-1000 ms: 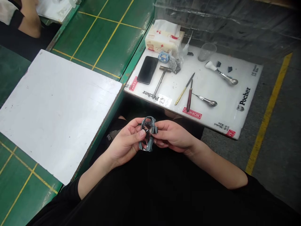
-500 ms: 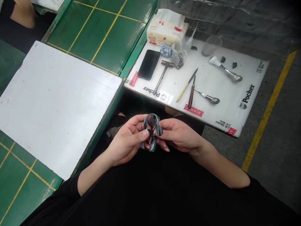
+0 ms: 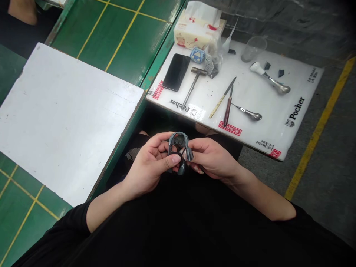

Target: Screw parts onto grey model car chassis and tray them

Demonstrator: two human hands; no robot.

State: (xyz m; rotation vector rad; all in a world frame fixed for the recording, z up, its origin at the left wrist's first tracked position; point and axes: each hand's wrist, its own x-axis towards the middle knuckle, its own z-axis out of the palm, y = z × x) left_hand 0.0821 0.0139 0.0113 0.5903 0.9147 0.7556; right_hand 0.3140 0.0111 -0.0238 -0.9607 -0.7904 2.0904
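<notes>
Between my hands, above my lap, is a glossy dark grey model car body [image 3: 178, 138], with an arched, open end pointing away from me. My left hand [image 3: 157, 157] is closed around its left side, the thumb lying across the middle. On the other side my right hand [image 3: 208, 155] pinches a small dark grey panel [image 3: 190, 154] at the body's right edge. Whether that panel is joined to the body I cannot tell. Fingers hide much of the body's lower part.
A printed white board [image 3: 250, 137] ahead carries a phone [image 3: 176, 72], a T-handled tool [image 3: 191, 89], a file [image 3: 222, 98], a red-handled tool [image 3: 228, 107], metal-handled tools [image 3: 251, 114], a clear cup [image 3: 254, 50] and a tissue box [image 3: 196, 31]. At left lies a white sheet [image 3: 69, 118]; another person's arm [image 3: 23, 11] shows beyond.
The model car body has tilted slightly in my hands, so its arched end shows more of the dark inside. Both hands keep their hold. The view has shifted a little.
</notes>
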